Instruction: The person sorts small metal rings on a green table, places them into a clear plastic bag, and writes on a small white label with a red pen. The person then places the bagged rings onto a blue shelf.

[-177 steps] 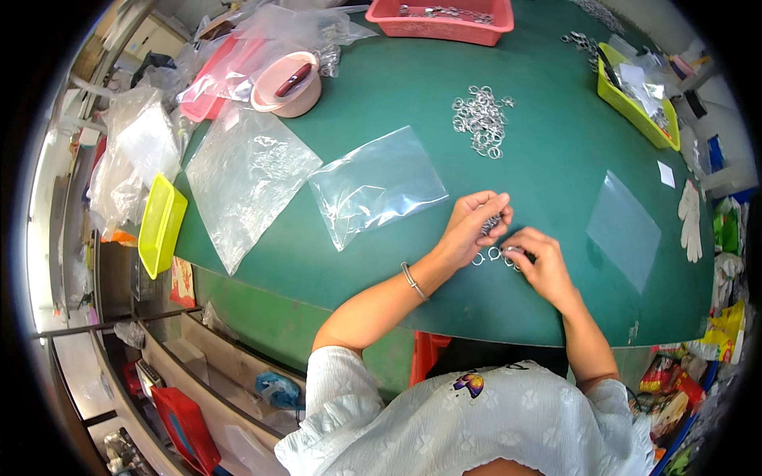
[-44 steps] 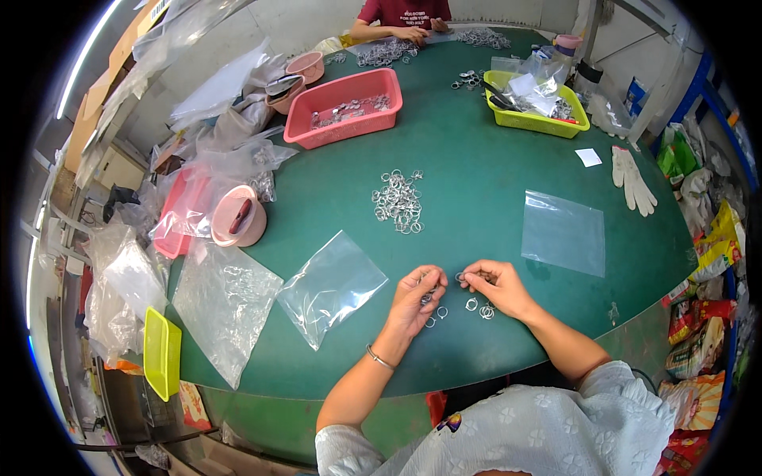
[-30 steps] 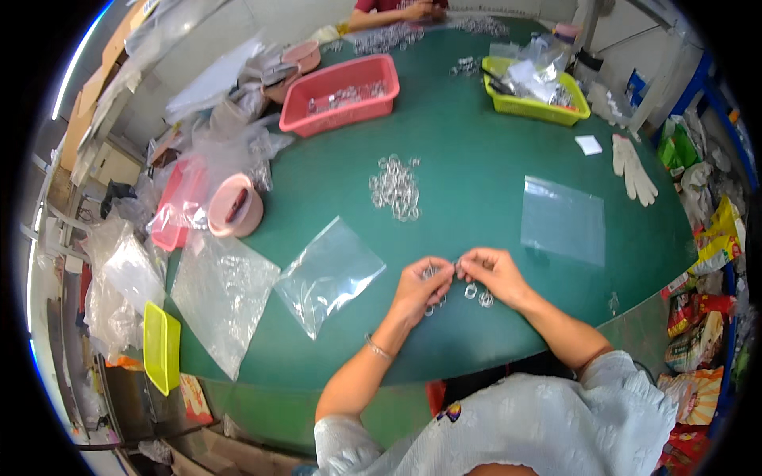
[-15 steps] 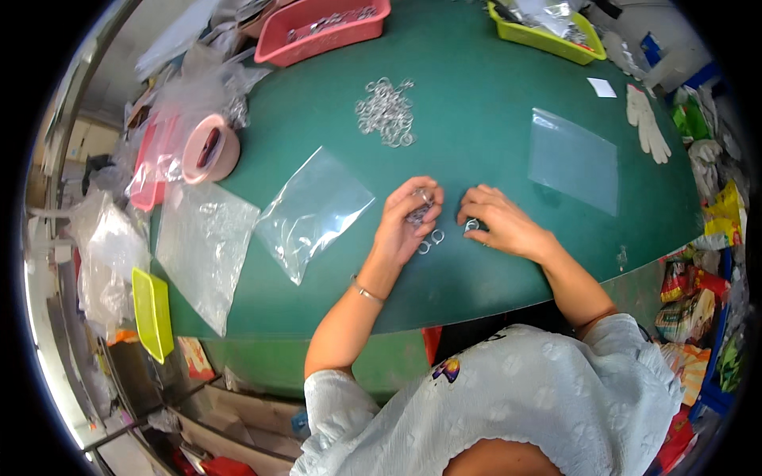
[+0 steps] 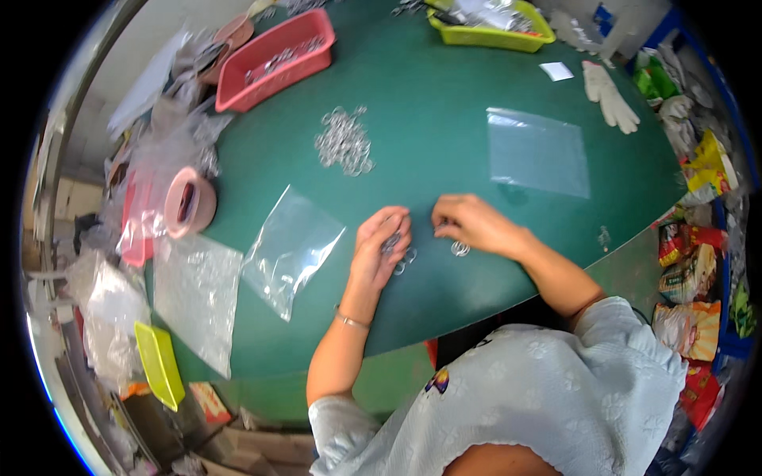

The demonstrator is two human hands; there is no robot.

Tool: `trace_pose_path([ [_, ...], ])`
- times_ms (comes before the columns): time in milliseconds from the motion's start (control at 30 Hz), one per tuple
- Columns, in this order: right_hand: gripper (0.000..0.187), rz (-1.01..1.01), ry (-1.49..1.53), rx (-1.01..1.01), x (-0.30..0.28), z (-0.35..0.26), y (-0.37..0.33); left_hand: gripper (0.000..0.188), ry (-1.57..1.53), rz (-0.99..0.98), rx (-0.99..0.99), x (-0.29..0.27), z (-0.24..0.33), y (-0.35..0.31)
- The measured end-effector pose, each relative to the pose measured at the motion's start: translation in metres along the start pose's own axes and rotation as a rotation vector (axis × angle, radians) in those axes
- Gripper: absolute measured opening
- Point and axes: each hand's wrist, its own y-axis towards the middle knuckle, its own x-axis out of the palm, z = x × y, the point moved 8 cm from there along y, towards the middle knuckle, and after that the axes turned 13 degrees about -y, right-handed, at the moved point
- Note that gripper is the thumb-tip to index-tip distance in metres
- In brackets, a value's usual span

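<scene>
Curled round a small bunch of silvery metal rings [image 5: 390,243], my left hand [image 5: 376,247] rests over the green table. A couple of loose rings [image 5: 406,260] lie beside its palm. My right hand [image 5: 478,225] is a short way to the right, thumb and fingers pinched together. Something small and shiny shows at its fingertips, too little to make out. Just below those fingers, more loose rings [image 5: 459,249] lie on the tabletop. Farther off, left of centre, a heap of the same rings [image 5: 344,143] is spread out.
Left of my hands lie clear plastic bags [image 5: 292,254], with a pink tub [image 5: 190,202] behind. A red tray [image 5: 274,67] and a yellow-green tray [image 5: 496,36] of metal parts stand at the back. A flat bag [image 5: 538,152] and a white glove [image 5: 609,97] lie right.
The view has shifted, so table items appear farther left. My right hand's fingers have closed into a pinch, off the rings beneath; my left hand still holds its rings.
</scene>
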Motion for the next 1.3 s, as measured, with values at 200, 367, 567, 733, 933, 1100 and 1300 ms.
trace_pose_path([
  [200,0.011,0.076,0.070,0.032,-0.004,0.001,0.003,0.014,0.012,-0.017,0.001,-0.002,0.002,-0.002],
  [367,0.015,0.147,0.361,0.164,-0.009,0.010,0.004,0.014,0.147,0.064,0.014,-0.002,0.002,-0.003],
  [567,0.016,0.028,0.908,0.331,0.007,0.022,0.001,0.018,0.530,0.082,0.123,0.012,0.005,-0.007],
  [733,0.016,-0.006,0.946,0.341,0.015,0.017,0.001,0.014,0.509,0.084,0.083,0.005,0.001,-0.005],
  [933,0.020,0.060,0.336,0.215,-0.008,0.015,0.006,0.016,0.039,0.027,0.048,-0.001,0.005,-0.002],
  [1100,0.023,0.046,-0.164,-0.039,-0.005,0.000,0.004,0.015,-0.058,-0.017,0.083,0.005,0.011,-0.004],
  [1300,0.016,0.000,-0.270,-0.065,0.001,-0.005,0.005,0.019,0.099,0.079,0.069,-0.006,0.005,-0.004],
])
